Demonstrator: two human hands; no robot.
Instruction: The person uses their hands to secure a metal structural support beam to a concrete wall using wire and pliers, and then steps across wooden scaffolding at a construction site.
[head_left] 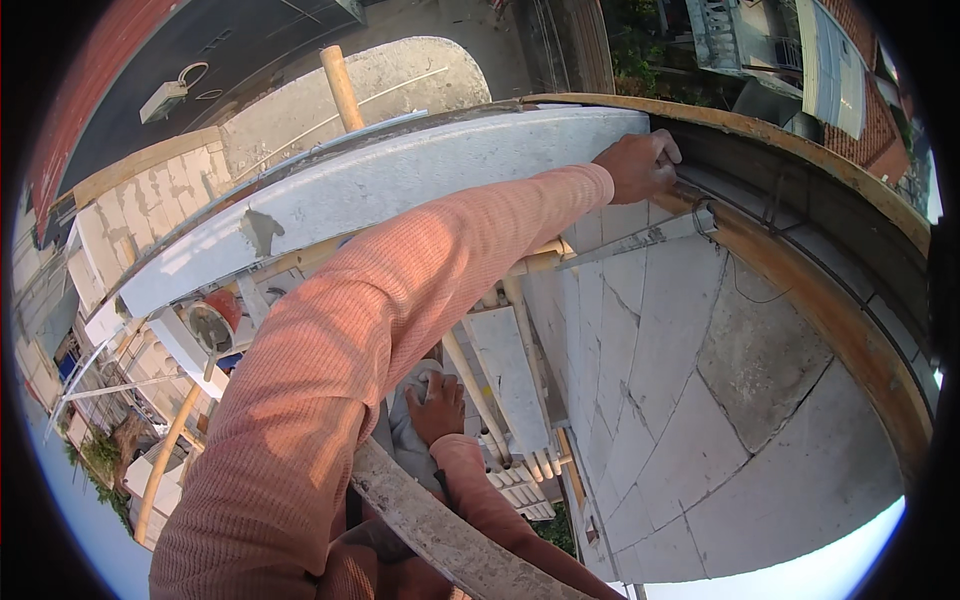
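My left arm reaches across in a pink ribbed sleeve. Its hand (640, 166) is at the right end of a long white beam (420, 155), beside a rusty brown bar (770, 255). The fingers are curled closed, and what they hold, if anything, is hidden. Lower down, my right hand (437, 408) lies with bent, parted fingers on a grey cloth-like surface (408, 425). Between the arms, a curved rough grey strip (450, 525) crosses the foreground. A thin metal strip (640, 240) runs from the brown bar toward the middle.
A wall of large pale blocks (660, 360) fills the right side. At left hangs or stands a red bucket (215, 318) with a grey-coated inside. Bamboo poles (343, 88) rise beyond the beam and below it. A wooden-edged board (800, 145) curves along the far right, with roofs below.
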